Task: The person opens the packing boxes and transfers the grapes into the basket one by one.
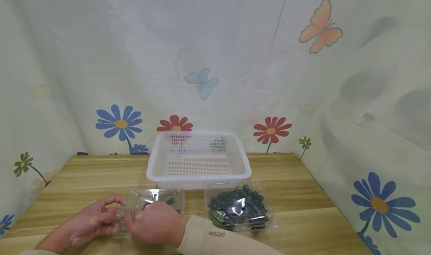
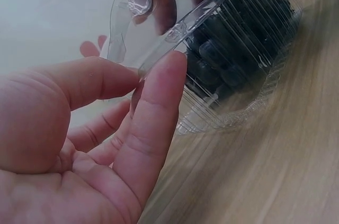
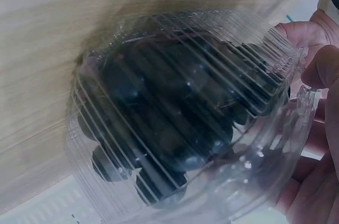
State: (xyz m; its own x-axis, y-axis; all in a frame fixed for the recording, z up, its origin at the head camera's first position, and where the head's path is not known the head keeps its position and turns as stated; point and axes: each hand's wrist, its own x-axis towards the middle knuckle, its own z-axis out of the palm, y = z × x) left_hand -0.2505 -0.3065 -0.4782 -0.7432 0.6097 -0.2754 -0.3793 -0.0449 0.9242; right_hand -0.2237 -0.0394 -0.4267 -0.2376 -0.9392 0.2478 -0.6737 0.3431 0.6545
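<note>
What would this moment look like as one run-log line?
left hand: pinching edge of left grape clamshell | right hand: gripping same clamshell | right grape clamshell: not held | white basket: behind both clamshells

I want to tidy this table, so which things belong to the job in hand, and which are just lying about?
In the job:
left hand
right hand
the clear box they hold
dark grapes inside

Not held, apparently lying about, perhaps awaiting use:
white basket
second grape box
</note>
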